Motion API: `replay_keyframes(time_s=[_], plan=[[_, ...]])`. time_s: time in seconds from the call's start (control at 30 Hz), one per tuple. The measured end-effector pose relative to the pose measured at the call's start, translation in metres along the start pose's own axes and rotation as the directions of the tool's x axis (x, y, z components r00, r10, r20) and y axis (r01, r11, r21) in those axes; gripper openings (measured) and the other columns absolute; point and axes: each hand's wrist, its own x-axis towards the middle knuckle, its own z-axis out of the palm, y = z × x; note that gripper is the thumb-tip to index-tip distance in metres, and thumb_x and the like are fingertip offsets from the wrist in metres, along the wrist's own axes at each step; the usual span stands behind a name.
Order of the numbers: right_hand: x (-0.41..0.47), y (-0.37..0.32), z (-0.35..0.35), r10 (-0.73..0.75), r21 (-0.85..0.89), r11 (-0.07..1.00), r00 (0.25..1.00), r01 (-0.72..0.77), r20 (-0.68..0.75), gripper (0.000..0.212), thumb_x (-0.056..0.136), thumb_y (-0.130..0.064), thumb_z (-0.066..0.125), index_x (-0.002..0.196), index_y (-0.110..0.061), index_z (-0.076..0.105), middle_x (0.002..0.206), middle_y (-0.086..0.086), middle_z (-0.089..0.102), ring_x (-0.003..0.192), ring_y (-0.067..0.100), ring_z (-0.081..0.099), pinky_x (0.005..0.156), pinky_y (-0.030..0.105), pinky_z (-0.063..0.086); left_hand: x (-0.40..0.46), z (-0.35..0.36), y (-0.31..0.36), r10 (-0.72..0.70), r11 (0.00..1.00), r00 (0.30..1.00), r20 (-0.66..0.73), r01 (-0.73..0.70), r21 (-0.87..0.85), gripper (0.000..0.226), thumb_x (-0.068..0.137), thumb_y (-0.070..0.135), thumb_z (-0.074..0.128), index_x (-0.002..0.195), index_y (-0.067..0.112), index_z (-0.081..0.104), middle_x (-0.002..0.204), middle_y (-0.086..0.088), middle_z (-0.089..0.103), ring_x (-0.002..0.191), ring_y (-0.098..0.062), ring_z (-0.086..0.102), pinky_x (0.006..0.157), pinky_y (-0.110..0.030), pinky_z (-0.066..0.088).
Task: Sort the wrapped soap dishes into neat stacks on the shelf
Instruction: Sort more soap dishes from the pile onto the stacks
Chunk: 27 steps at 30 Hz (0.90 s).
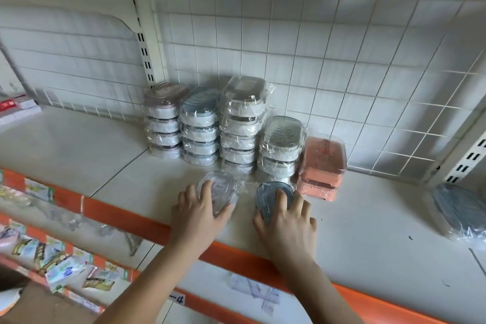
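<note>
On the white shelf [105,155] stand several stacks of wrapped soap dishes: a pink-rimmed stack [164,119], a blue-rimmed stack [201,126], a taller brown-rimmed stack [243,123] and a lower green-rimmed stack [281,147]. An orange lidded dish [322,166] stands to their right. In front of the stacks, my left hand [197,214] grips a clear wrapped dish [219,189] lying on the shelf. Beside it my right hand [286,221] grips a blue-grey wrapped dish [273,194], also resting on the shelf.
A wire grid panel [315,66] backs the shelf. Another dark wrapped dish [460,210] lies at the far right. The shelf's orange front edge [126,216] runs below my hands. Small packets [52,263] hang on the lower shelf at left.
</note>
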Motion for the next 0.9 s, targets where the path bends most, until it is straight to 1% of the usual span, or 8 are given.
replay_keyframes(time_s=[0.2, 0.3, 0.47, 0.53, 0.6, 0.67, 0.73, 0.9], plan=[[0.002, -0.005, -0.01, 0.014, -0.06, 0.998, 1.0, -0.012, 0.02, 0.059, 0.078, -0.058, 0.051, 0.118, -0.015, 0.057, 0.129, 0.016, 0.052, 0.113, 0.036, 0.05, 0.085, 0.048, 0.044, 0.006, -0.01, -0.012, -0.018, 0.955, 0.992, 0.128, 0.055, -0.293, 0.093, 0.063, 0.078, 0.029, 0.132, 0.017, 0.045, 0.126, -0.008, 0.05, 0.118, -0.031, 0.045, 0.096, -0.04, 0.038], [0.001, -0.016, -0.014, -0.1, 0.002, 0.995, 0.99, 0.101, -0.103, 0.048, 0.079, -0.047, 0.045, 0.105, -0.012, 0.064, 0.119, 0.018, 0.058, 0.106, 0.038, 0.056, 0.084, 0.046, 0.05, 0.011, -0.015, -0.028, 0.064, 0.909, 0.968, 0.243, 0.044, -0.415, 0.086, 0.071, 0.072, 0.049, 0.138, 0.018, 0.035, 0.133, -0.007, 0.043, 0.125, -0.023, 0.04, 0.104, -0.033, 0.033], [-0.009, -0.061, -0.018, -0.223, 0.241, 0.938, 0.966, 0.25, -0.132, 0.038, 0.083, -0.047, 0.045, 0.103, -0.018, 0.06, 0.098, 0.003, 0.058, 0.087, 0.027, 0.06, 0.061, 0.032, 0.052, 0.024, -0.021, -0.056, 0.24, 0.852, 0.89, 0.388, -0.001, -0.524, 0.118, 0.05, 0.093, 0.045, 0.144, 0.025, 0.022, 0.131, 0.006, 0.034, 0.128, -0.008, 0.033, 0.102, -0.02, 0.026], [-0.011, -0.079, -0.013, -0.224, 0.267, 0.934, 0.971, 0.238, -0.082, 0.04, 0.08, -0.048, 0.046, 0.102, -0.015, 0.059, 0.093, 0.004, 0.058, 0.083, 0.027, 0.061, 0.06, 0.03, 0.05, 0.028, -0.023, -0.065, 0.293, 0.858, 0.875, 0.385, -0.063, -0.51, 0.102, 0.069, 0.067, 0.065, 0.147, 0.024, 0.015, 0.136, 0.005, 0.031, 0.132, -0.008, 0.028, 0.101, -0.015, 0.02], [-0.013, -0.089, -0.003, -0.203, 0.217, 0.952, 0.976, 0.215, -0.077, 0.045, 0.077, -0.048, 0.046, 0.1, -0.01, 0.057, 0.086, 0.007, 0.058, 0.077, 0.029, 0.062, 0.064, 0.029, 0.052, 0.034, -0.021, -0.075, 0.317, 0.864, 0.863, 0.392, -0.092, -0.495, 0.093, 0.078, 0.049, 0.067, 0.148, 0.022, 0.013, 0.144, 0.003, 0.028, 0.137, -0.011, 0.023, 0.104, -0.016, 0.018], [-0.015, -0.093, 0.008, -0.161, 0.232, 0.958, 0.986, 0.166, -0.039, 0.062, 0.076, -0.054, 0.04, 0.112, -0.005, 0.054, 0.092, 0.011, 0.058, 0.086, 0.033, 0.061, 0.074, 0.032, 0.052, 0.04, -0.016, -0.084, 0.348, 0.874, 0.832, 0.432, -0.121, -0.471, 0.102, 0.067, 0.07, 0.063, 0.146, 0.021, 0.022, 0.144, 0.006, 0.031, 0.136, -0.013, 0.029, 0.112, -0.028, 0.025], [-0.019, -0.094, 0.014, -0.085, 0.33, 0.942, 0.994, 0.06, 0.062, 0.084, 0.073, -0.066, 0.03, 0.132, -0.006, 0.042, 0.113, 0.013, 0.051, 0.109, 0.033, 0.053, 0.094, 0.035, 0.043, 0.046, -0.008, -0.092, 0.389, 0.864, 0.809, 0.44, -0.156, -0.479, 0.092, 0.057, 0.081, 0.064, 0.132, 0.034, 0.04, 0.129, 0.011, 0.048, 0.121, -0.011, 0.046, 0.099, -0.037, 0.043], [-0.026, -0.096, 0.023, -0.07, 0.465, 0.885, 0.993, 0.016, 0.099, 0.099, 0.065, -0.072, 0.038, 0.144, -0.014, 0.027, 0.134, 0.005, 0.041, 0.129, 0.021, 0.038, 0.105, 0.021, 0.027, 0.046, -0.002, -0.098, 0.449, 0.805, 0.825, 0.343, -0.207, -0.556, 0.083, 0.052, 0.064, 0.067, 0.128, 0.041, 0.042, 0.121, 0.016, 0.047, 0.115, -0.006, 0.042, 0.096, -0.03, 0.041]])
